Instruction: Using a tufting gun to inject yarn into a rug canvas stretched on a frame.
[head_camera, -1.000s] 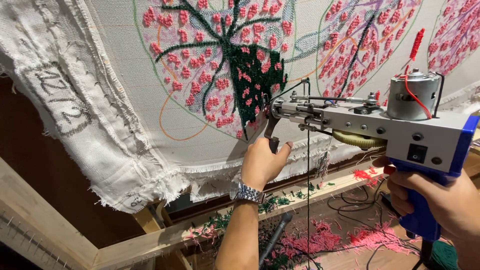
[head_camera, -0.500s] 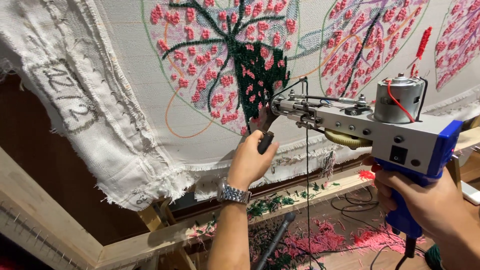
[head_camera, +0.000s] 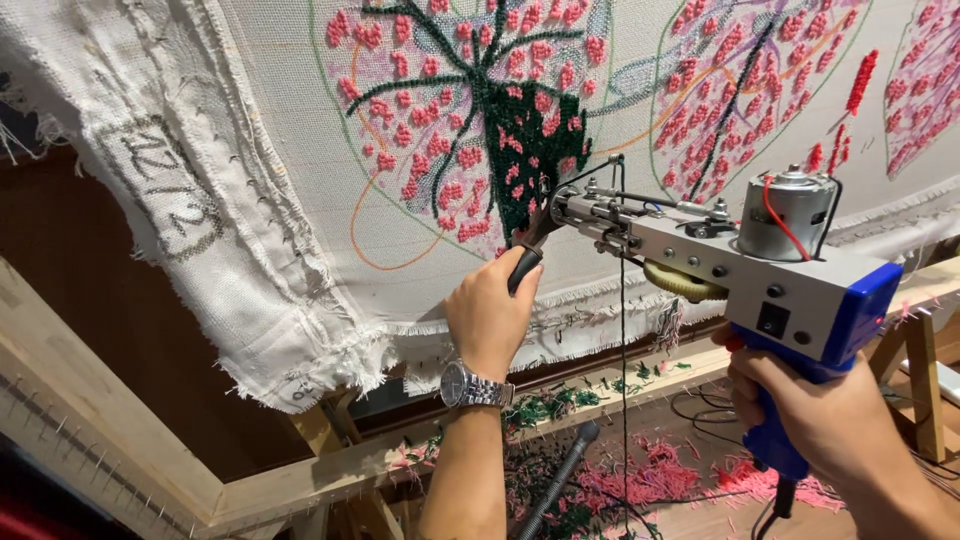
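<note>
The tufting gun (head_camera: 720, 270) serves as the landmark here. Nearest the camera, below its rear end, the right hand (head_camera: 825, 420) wraps its fingers tight around the blue pistol grip (head_camera: 775, 440), thumb side up toward the switch panel. A cord drops from the base of the grip toward the floor. Ahead of that and lower left of the gun's nose, the left hand (head_camera: 487, 320) closes in a fist around the black front handle (head_camera: 527, 265), with a steel wristwatch (head_camera: 472, 386) on the wrist below it.

The gun looks rigid and fairly heavy at the back, judging by the metal body and the round motor (head_camera: 787, 212) sitting on top, so it likely wants both holds: the rear grip carries the weight, the front handle steers the tip. The moving parts near the needle and the brass gear under the body are poor places for fingers.

A thin dark yarn (head_camera: 624, 380) hangs straight down from the front of the gun. Beyond the needle tip stands the stretched white backing cloth (head_camera: 300, 200), taut but soft, with a dark green tufted patch (head_camera: 535, 150) and pink tufts right at the nose. Below the gun, a wooden frame rail (head_camera: 330, 475) runs across, and pink and green yarn scraps (head_camera: 640, 480) litter the floor.
</note>
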